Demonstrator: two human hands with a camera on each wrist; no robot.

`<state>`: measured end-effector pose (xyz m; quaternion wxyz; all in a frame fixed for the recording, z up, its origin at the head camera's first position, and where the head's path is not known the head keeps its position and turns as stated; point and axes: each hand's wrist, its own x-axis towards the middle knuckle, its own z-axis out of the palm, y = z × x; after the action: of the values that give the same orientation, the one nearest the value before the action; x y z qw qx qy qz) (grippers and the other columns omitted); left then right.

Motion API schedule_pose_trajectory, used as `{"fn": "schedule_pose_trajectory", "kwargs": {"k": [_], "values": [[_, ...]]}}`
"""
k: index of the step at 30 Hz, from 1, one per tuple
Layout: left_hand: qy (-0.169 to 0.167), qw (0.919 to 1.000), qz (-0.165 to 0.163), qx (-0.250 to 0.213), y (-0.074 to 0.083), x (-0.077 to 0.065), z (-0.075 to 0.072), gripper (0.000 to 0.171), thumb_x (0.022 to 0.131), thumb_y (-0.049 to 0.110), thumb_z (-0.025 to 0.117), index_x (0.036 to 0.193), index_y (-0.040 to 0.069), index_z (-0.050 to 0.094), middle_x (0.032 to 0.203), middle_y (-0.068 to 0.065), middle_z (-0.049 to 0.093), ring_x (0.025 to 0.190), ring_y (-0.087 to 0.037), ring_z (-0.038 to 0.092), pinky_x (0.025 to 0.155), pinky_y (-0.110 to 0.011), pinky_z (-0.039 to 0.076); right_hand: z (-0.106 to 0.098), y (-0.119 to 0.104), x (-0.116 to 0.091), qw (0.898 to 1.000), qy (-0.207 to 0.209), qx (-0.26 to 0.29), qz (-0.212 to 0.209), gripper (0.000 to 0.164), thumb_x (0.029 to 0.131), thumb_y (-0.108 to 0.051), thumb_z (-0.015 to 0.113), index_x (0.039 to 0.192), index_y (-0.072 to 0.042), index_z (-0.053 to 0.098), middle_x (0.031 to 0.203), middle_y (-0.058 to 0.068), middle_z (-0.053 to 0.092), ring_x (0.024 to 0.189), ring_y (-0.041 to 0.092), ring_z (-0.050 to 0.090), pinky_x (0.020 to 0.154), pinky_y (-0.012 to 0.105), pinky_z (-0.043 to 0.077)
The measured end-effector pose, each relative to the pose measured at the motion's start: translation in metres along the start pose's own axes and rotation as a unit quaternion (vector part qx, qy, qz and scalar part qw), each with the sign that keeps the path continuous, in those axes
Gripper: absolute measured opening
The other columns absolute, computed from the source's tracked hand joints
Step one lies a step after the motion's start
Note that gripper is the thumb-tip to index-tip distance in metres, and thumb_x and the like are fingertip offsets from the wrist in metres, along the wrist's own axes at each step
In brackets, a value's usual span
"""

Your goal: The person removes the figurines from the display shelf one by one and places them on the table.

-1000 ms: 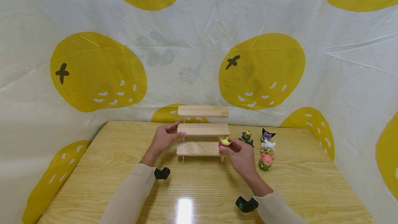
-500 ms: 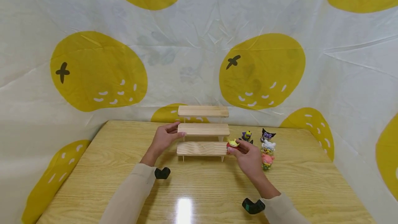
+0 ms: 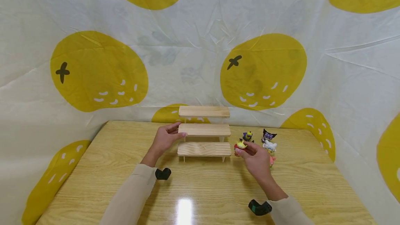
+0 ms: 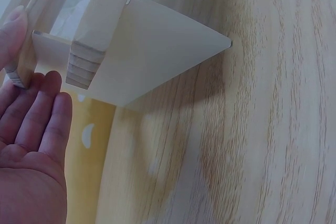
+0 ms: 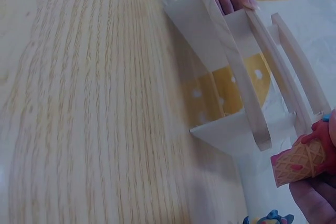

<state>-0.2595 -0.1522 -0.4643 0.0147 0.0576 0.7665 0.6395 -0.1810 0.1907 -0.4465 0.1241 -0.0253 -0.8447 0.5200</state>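
A three-tier wooden display stand [image 3: 204,149] stands at the back middle of the table. My left hand [image 3: 165,142] pinches the left end of its middle board [image 3: 203,129], thumb above and fingers below, as the left wrist view also shows. To the right of the bottom board, my right hand [image 3: 258,160] pinches a small toy figurine [image 3: 240,145], yellow on top and red below. In the right wrist view the figurine's waffle-cone base [image 5: 299,161] shows, apart from the stand, while its upper part is out of frame.
Several figurines stand right of the stand: a purple-and-yellow one [image 3: 248,135], a black-eared one [image 3: 269,135], a white-topped one [image 3: 270,145] and a pink one [image 3: 272,161], partly behind my right hand. A patterned cloth [image 3: 193,68] hangs behind the wooden table [image 3: 125,148].
My right hand has moved right with the figurine, from over the bottom board's right end to beside it. My left hand has stayed on the middle board.
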Motion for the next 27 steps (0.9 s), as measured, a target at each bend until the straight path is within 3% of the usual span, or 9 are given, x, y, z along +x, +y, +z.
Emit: {"fn": "schedule_pose_trajectory", "kwargs": {"k": [7,18,21,24,27], "values": [[-0.002,1.0,0.001,0.002,0.0,-0.001,0.0,0.072,0.09,0.03,0.085,0.152,0.01,0.055,0.158,-0.009,0.053,0.146,-0.034,0.052,0.117,-0.047,0.049,-0.007,0.005,0.001,1.0,0.001,-0.023,0.007,0.042,0.095,-0.012,0.078,0.132,0.006,0.068,0.124,0.029,0.073,0.114,0.041,0.073,0.081,0.024,0.065],[0.005,1.0,-0.006,0.006,0.001,0.0,0.0,0.073,0.089,0.032,0.086,0.152,0.011,0.056,0.157,-0.008,0.055,0.145,-0.032,0.053,0.116,-0.045,0.05,-0.014,0.006,0.003,1.0,0.014,-0.017,0.01,0.039,0.093,-0.01,0.08,0.127,0.007,0.071,0.119,0.029,0.074,0.106,0.036,0.076,0.071,0.006,0.055],[0.007,0.9999,-0.001,0.008,0.003,0.0,0.0,0.072,0.089,0.031,0.085,0.151,0.011,0.056,0.157,-0.008,0.055,0.145,-0.033,0.054,0.116,-0.046,0.05,-0.016,0.008,0.004,1.0,0.018,-0.014,0.005,0.038,0.092,-0.008,0.08,0.126,0.007,0.071,0.118,0.029,0.074,0.096,0.015,0.078,0.07,0.007,0.055],[0.007,0.9999,0.002,0.009,0.005,-0.002,0.0,0.071,0.089,0.029,0.085,0.151,0.01,0.057,0.157,-0.01,0.055,0.144,-0.034,0.054,0.116,-0.047,0.05,-0.018,0.01,0.006,1.0,0.018,-0.005,0.004,0.038,0.092,-0.006,0.08,0.126,0.009,0.071,0.118,0.031,0.074,0.084,-0.011,0.068,0.07,0.007,0.056],[0.006,1.0,0.0,0.007,0.005,-0.002,0.001,0.07,0.09,0.027,0.084,0.152,0.01,0.056,0.158,-0.011,0.054,0.145,-0.034,0.053,0.117,-0.048,0.05,-0.02,0.01,0.007,1.0,0.02,-0.007,0.007,0.038,0.092,-0.006,0.079,0.126,0.009,0.07,0.119,0.032,0.073,0.078,-0.022,0.057,0.07,0.006,0.055]]}}
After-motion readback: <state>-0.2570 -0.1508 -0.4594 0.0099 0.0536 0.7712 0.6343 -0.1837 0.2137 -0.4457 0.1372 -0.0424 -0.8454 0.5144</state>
